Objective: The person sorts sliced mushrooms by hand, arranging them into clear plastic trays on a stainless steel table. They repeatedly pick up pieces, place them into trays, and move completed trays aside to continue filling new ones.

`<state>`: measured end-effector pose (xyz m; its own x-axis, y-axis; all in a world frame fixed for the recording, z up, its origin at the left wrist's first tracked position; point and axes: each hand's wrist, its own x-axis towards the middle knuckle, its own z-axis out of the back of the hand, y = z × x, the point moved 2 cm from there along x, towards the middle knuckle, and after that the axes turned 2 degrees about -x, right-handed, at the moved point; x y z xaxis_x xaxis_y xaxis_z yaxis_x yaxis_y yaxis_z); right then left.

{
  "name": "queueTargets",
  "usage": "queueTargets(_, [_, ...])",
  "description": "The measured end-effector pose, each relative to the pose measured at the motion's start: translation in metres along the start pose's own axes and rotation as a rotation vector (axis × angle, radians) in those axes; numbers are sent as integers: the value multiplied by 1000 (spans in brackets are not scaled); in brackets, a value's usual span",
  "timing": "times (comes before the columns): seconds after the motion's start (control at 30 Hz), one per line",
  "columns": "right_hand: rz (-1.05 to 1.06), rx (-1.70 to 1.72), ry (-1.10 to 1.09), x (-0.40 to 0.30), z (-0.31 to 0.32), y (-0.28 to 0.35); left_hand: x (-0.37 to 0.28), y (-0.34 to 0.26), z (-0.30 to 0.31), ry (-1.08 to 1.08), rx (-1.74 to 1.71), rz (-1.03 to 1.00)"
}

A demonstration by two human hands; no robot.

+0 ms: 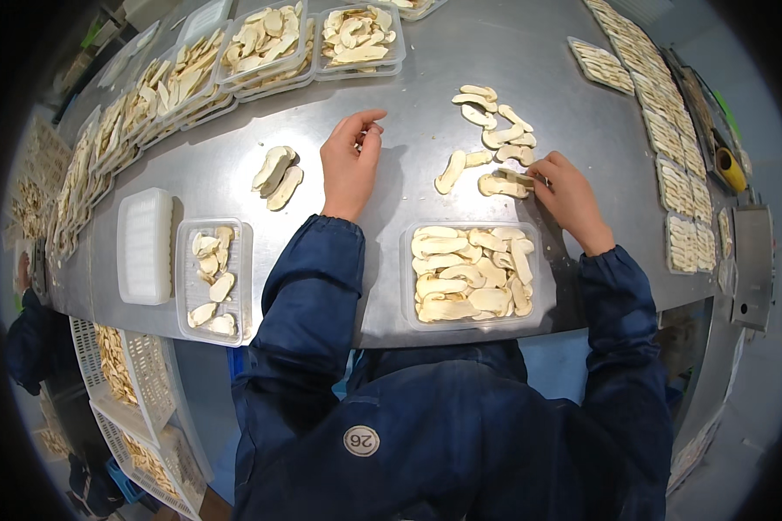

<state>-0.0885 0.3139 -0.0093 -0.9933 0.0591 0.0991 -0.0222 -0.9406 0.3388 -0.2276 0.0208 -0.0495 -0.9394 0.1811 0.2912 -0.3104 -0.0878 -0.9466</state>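
My left hand (354, 163) hovers over the steel table with fingers loosely bent, thumb apart, and nothing visible in it. Left of it lie a couple of pale mushroom slices (274, 170), one leaning on another. At the right, my right hand (568, 195) pinches the end of a mushroom slice (516, 176), which overlaps a larger slice (500, 187) on the table. More loose slices (503, 135) are scattered just beyond those fingers. In front of my body, a clear plastic tray (406, 280) holds closely laid mushroom slices (469, 273).
Left stand a stack of white trays (144, 247) and a clear tray (182, 280) with small pieces. Filled tubs (358, 68) line the far left edge; packed trays (674, 182) line the right. Below left are white crates (150, 378). Another person's sleeve (29, 345) shows far left.
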Motion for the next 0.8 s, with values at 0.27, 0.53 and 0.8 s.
queueTargets(0.27, [-339,379,134,-6,2,-44,0,2,-2,-25,-39,-17])
queueTargets(0.53, [-175,16,1,-9,-4,-13,0,1,-2,-23,-44,0])
queueTargets(0.8, [3,106,-41,-33,20,69,-1,3,-1,-22,-12,-16])
